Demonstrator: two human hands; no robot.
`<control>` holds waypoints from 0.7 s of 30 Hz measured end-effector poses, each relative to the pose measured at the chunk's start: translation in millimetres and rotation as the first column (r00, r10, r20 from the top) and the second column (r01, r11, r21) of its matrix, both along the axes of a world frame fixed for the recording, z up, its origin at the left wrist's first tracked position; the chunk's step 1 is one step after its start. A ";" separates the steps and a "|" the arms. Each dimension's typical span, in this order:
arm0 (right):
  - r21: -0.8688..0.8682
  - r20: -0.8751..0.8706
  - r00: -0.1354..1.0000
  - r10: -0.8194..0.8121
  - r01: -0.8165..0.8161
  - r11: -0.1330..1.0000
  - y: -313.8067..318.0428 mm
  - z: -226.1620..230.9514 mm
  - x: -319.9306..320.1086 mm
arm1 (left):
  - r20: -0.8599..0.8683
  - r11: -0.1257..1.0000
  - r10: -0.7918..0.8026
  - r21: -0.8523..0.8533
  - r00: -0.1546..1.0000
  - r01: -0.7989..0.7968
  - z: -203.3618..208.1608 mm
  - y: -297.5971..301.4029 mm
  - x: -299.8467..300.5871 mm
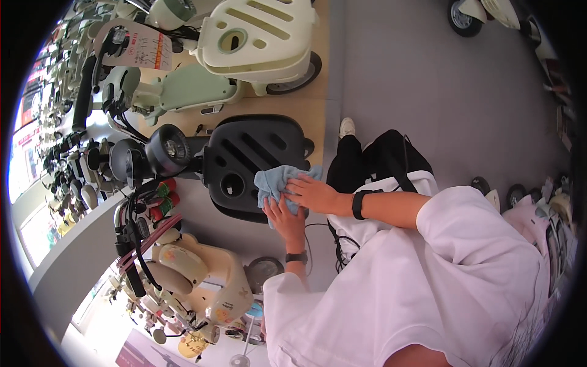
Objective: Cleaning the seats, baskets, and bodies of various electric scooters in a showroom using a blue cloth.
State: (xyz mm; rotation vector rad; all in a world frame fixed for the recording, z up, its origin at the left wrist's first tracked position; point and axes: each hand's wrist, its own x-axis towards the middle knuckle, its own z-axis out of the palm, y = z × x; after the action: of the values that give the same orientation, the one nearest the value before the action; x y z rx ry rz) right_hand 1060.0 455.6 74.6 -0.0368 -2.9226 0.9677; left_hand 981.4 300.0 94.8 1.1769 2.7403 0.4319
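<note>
A bunched light-blue cloth (273, 182) lies over the near right corner of a black plastic scooter basket (257, 142). My right hand (310, 192) grips the cloth from the right, with a black band on its wrist. Lower down, my left hand (285, 216) holds the cloth's near edge, fingers partly spread and pressed against it; this wrist has a dark band too. The basket has slanted slots and a round opening. To its left sits the scooter's round headlight (166, 149).
Beyond the basket stands a pale green scooter with a cream basket (260, 37). A cream scooter (211, 275) is parked on the near side. A handlebar with dark cables (129, 235) reaches out at left. Grey floor (416, 73) spreads to the right, with more scooters along its edge.
</note>
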 end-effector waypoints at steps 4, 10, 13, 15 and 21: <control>-0.013 0.056 0.992 0.112 -0.111 0.994 49.4 -11.6 -13.5 | -0.033 0.991 0.134 0.007 0.990 -0.134 -9.4 48.4 12.8; -0.078 0.066 0.990 0.121 -0.116 0.990 136.4 -27.2 -32.9 | -0.054 0.959 0.284 0.003 0.957 -0.284 -34.5 140.5 8.0; -0.195 0.080 0.978 0.194 -0.176 0.965 163.9 -44.8 -47.8 | -0.050 0.945 0.327 -0.020 0.944 -0.328 -38.1 166.4 2.7; -0.244 0.035 0.976 0.216 -0.202 0.949 167.6 -53.8 -52.4 | -0.078 0.936 0.344 -0.052 0.936 -0.348 -35.7 173.0 2.5; -0.283 0.036 0.938 0.344 -0.321 0.904 158.4 -41.1 -36.0 | 0.000 0.806 0.563 -0.220 0.827 -0.549 -12.4 176.8 40.3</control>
State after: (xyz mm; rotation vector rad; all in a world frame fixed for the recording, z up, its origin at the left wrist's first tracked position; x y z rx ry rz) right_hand 1024.0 614.0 33.5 0.4340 -2.9016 1.4478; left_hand 1021.7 476.8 82.4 0.2775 2.9417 0.2121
